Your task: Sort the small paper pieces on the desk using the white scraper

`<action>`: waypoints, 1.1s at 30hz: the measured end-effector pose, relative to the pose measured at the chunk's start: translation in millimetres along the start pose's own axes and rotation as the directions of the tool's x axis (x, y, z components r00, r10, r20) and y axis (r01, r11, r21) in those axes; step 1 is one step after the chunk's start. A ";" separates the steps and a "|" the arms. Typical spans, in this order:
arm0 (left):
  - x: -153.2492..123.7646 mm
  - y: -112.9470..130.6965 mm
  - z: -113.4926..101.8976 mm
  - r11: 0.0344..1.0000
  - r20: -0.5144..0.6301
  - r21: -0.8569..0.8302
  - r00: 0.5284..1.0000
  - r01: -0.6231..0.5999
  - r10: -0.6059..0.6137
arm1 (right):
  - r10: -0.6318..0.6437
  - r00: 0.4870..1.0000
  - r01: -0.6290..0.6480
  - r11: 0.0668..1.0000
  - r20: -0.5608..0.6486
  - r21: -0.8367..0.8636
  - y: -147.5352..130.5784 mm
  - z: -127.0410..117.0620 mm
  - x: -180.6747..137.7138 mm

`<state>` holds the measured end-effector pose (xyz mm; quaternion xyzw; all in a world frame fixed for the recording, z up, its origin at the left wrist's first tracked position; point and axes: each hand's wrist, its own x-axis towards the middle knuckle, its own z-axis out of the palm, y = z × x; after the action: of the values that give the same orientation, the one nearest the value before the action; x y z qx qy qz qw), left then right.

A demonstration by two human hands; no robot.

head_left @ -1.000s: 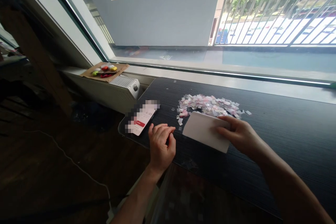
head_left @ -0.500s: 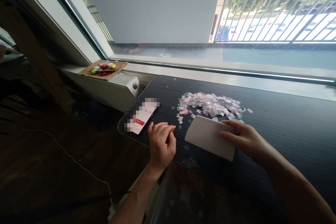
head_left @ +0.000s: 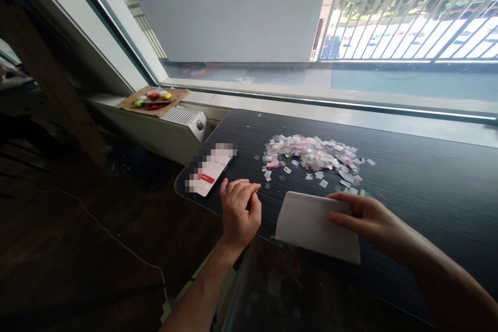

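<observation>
My right hand (head_left: 361, 213) grips a pale, slightly curved sheet of card (head_left: 317, 227) by its right end, thumb on the near face. The card stands tilted near the table's front edge. Beyond it lies a wide pile of small square plastic-like pieces (head_left: 311, 153), white and pinkish, with a few loose pieces between pile and card. My left hand (head_left: 240, 210) hovers over or rests at the table's edge, left of the card. Its fingers are curled, thumb close to the index fingertip; anything pinched there is hidden.
A phone (head_left: 212, 171) showing a timer lies on the dark table (head_left: 428, 181) at the left corner. Behind it are a radiator (head_left: 187, 120) and cardboard (head_left: 128, 101) bearing colourful items. A container with loose pieces (head_left: 272, 290) sits below the table edge. A white cable (head_left: 116, 241) crosses the floor.
My right hand has drawn the card toward me, away from the pile, to the table's front edge. More loose pieces show in front of the pile. My left hand stays almost in place.
</observation>
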<state>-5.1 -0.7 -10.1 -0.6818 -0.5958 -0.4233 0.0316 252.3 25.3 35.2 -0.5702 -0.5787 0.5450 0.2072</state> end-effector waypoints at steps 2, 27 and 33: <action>0.1 0.4 -0.1 1.000 0.000 0.000 1.000 0.000 0.000 | 0.021 0.999 -0.020 1.000 -0.047 0.025 0.4 -4.7 -5.7; 0.2 1.0 -0.5 1.000 0.005 -0.001 1.000 0.013 -0.013 | 0.032 0.993 -0.022 0.996 -0.113 0.086 0.3 11.1 -23.0; 0.6 2.2 -0.5 1.000 0.009 -0.006 1.000 0.016 -0.015 | 0.015 0.994 -0.007 0.997 -0.105 0.071 -1.2 11.7 -20.0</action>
<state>-3.5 -1.1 -8.4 -0.6791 -0.5999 -0.4223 0.0237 246.9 3.2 40.1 -0.5939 -0.5443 0.5351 0.2544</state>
